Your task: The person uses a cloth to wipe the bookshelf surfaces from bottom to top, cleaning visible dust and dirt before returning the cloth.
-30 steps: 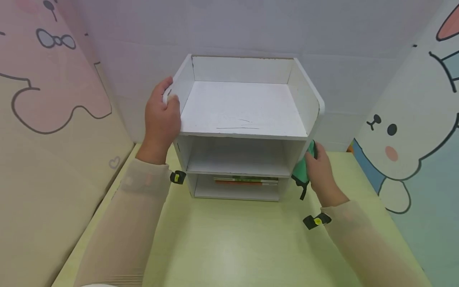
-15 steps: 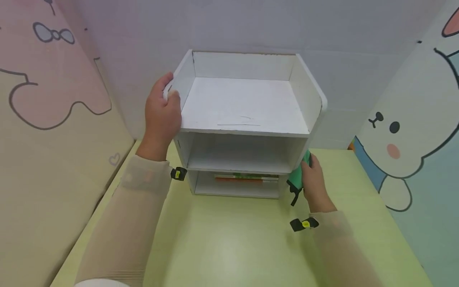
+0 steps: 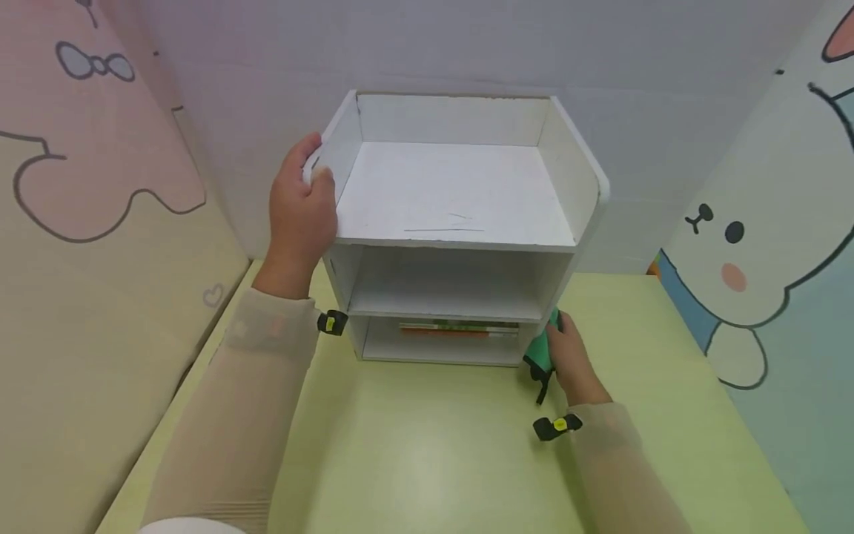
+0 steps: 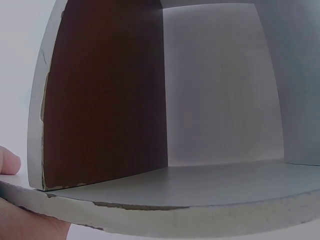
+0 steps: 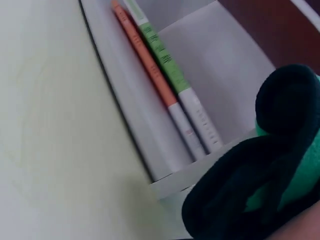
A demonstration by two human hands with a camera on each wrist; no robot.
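Your left hand (image 3: 302,211): left of centre frame, forearm raised, fingers curled in a grip, thumb forward. Your right hand (image 3: 569,356): lower right of centre, forearm low, fingers curled in a grip. Both arms sleeved.

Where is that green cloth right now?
The green cloth is in the person's right hand, pressed against the lower right outer corner of the white shelf unit, low near the yellow-green table in the head view.
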